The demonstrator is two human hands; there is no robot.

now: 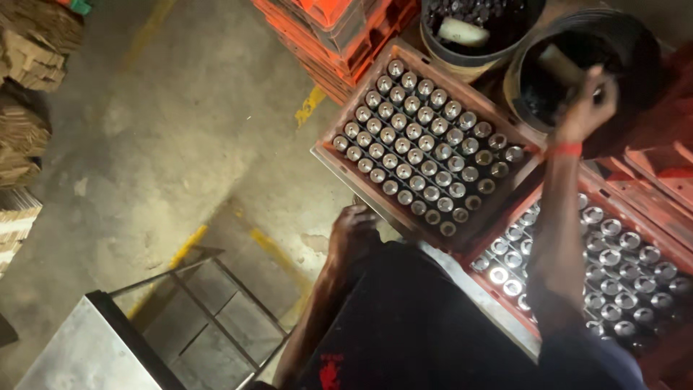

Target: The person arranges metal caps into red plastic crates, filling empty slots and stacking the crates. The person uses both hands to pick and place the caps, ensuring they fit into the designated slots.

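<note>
Near the body, the left hand (351,232) is curling on the near edge of the crate (328,146) of upright bottles (419,148); whether it is gripping, I cannot tell. Farther right, the right hand (586,108) is reaching over the black bucket (635,50), fingers pinched on something small and unclear. The bottles, probably glass, look heavy together, hard, slippery and breakable; each is best taken by the neck.

Right hand (588,101) seemingly inside black bucket (635,50)
</note>
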